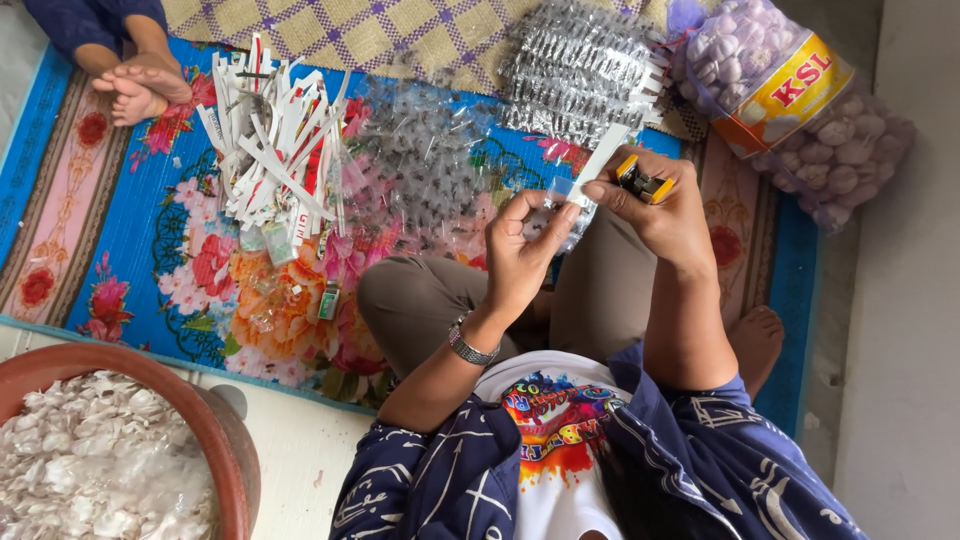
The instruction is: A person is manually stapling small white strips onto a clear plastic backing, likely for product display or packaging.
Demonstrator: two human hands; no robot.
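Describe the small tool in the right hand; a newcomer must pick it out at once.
Start at the flowered blue mat, then find the two raised hands above the knees. The right hand grips a small yellow-and-black stapler, the only yellow tool there, beside a clear packet.

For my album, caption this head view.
Left hand pinches clear packet; right hand grips yellow stapler.

Blue floral mat [120, 250] spread over a pale floor [300, 450], woven checked straw mat [400, 35] beyond it, what looks like a whitish wall or step [910, 350] along the right edge, soft even daylight
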